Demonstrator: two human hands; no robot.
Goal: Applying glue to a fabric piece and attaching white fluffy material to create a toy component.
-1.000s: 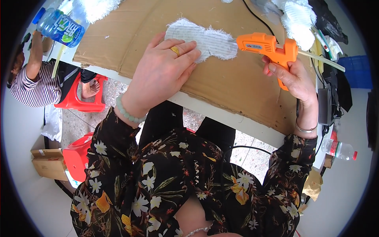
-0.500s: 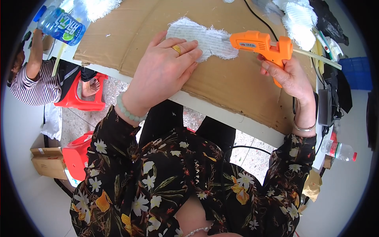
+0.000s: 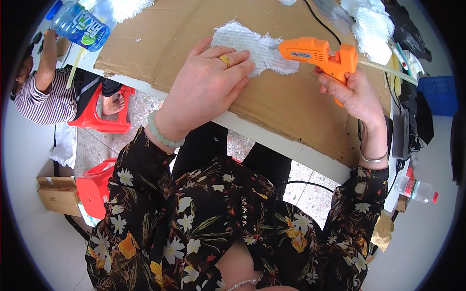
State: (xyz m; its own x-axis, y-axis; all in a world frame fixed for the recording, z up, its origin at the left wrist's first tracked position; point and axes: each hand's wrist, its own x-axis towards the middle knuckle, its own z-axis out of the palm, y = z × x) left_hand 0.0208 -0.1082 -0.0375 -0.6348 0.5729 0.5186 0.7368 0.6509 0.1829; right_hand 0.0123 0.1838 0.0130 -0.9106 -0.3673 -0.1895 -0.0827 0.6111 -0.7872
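A white piece of frayed, fluffy cloth (image 3: 236, 36), narrow in its middle, lies on a brown cardboard sheet (image 3: 301, 104). My left hand (image 3: 208, 82) rests over its near left part, palm down, fingers stretched out and lying on the cloth. In my right hand (image 3: 352, 92) is an orange glue gun (image 3: 310, 51), its handle wrapped by my fingers. The gun's nozzle points left, over the right half of the cloth; whether the tip touches it I cannot tell. A pale glue stick (image 3: 388, 71) sticks out of the gun's back end.
More white fluffy cloth (image 3: 374, 31) is piled at the far right, beside a black plastic bag (image 3: 407, 31). A blue-labelled bottle (image 3: 80, 26) stands far left, near a seated person in a striped shirt (image 3: 41, 102). Black cables and a power adapter (image 3: 400, 136) hang by the right edge.
The glue gun has shifted slightly left, so its nozzle reaches further over the cloth. My left hand stays on the cloth; the view itself has moved a little.
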